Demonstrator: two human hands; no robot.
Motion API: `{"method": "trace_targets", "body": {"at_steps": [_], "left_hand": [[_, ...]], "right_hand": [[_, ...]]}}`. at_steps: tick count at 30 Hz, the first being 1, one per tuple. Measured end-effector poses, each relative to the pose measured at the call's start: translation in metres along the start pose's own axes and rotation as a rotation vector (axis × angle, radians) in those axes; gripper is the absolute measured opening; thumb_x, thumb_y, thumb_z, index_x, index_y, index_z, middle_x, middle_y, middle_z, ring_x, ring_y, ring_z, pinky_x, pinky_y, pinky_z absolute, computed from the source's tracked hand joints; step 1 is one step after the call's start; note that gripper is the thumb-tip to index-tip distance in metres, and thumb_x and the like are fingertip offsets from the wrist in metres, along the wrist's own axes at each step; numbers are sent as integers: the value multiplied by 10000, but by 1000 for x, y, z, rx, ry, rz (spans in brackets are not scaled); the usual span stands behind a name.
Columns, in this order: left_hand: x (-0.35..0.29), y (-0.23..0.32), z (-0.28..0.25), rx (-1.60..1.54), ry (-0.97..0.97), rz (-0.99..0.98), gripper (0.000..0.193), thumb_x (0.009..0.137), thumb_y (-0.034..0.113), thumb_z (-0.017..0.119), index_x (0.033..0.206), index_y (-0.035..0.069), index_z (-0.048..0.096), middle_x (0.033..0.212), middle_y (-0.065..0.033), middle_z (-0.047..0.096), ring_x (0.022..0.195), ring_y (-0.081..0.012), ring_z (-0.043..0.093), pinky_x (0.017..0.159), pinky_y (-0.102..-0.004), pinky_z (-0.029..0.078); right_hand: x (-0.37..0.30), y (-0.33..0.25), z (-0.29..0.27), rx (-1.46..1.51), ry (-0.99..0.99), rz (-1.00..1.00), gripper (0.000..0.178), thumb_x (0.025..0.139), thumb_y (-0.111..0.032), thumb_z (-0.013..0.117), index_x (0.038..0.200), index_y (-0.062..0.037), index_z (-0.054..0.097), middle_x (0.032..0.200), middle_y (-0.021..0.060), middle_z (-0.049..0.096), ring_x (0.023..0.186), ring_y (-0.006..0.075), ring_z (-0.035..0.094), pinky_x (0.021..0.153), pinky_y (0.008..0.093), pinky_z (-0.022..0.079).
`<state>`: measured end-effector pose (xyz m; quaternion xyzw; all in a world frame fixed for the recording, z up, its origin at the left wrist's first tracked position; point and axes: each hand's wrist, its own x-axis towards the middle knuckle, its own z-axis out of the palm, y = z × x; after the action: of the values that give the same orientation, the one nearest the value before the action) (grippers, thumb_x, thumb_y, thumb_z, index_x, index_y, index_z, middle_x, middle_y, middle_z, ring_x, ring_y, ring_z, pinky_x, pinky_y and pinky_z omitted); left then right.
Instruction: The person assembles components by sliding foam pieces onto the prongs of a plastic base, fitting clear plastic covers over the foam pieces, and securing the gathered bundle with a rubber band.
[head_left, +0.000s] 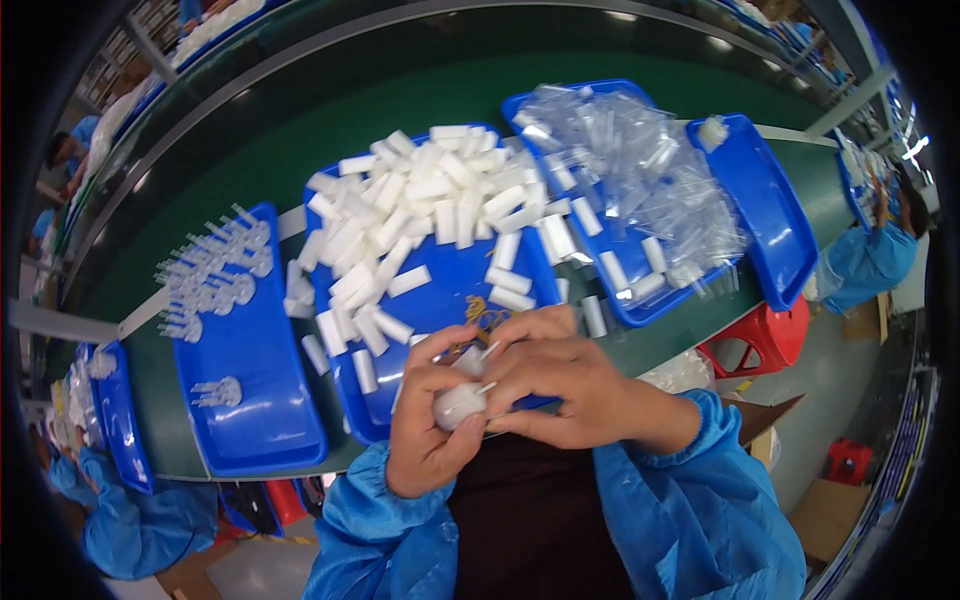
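Fingers of your L hand [420,442] curl round a white rounded piece [458,408], just left of your R hand [570,385]; its thin stem [486,388] runs right, slightly up, twd R fingertips. Those're bent close; can't tell if pinching anything.

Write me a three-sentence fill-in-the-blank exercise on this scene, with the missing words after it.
1. The left hand holds a rounded piece coloured ____.
2. The heap of clear plastic pieces lies to the ____ of the heap of white cylinders.
3. The plastic stool is coloured ____.

Missing words: white; right; red.
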<state>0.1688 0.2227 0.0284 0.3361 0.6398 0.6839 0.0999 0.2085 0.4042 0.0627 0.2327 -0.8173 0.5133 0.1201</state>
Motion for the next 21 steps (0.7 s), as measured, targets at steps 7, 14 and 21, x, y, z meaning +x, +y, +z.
{"method": "trace_targets", "body": {"at_steps": [7,14,21], "left_hand": [[1,-3,3,-272,7,-258,207,708,-25,571,896,30,504,1268,-195,433,1098,-256,499,919,-337,383],[-1,-7,-1,-376,136,-282,165,714,-46,513,870,7,516,1262,-198,462,1108,-254,513,954,-357,389],[1,-4,-1,-805,273,-402,298,875,218,491,1078,-1,482,1293,-197,435,1053,-338,547,797,-449,516]], "right_hand": [[-5,6,-43,-19,-89,96,199,706,-147,738,877,-121,639,894,33,634,953,224,568,807,347,368],[-5,59,-115,-1111,29,264,182,678,-49,658,854,-88,633,869,68,611,870,242,556,764,360,394],[7,88,-124,-1403,-191,207,153,674,-42,560,803,-72,637,849,86,545,899,241,504,773,355,363]]}}
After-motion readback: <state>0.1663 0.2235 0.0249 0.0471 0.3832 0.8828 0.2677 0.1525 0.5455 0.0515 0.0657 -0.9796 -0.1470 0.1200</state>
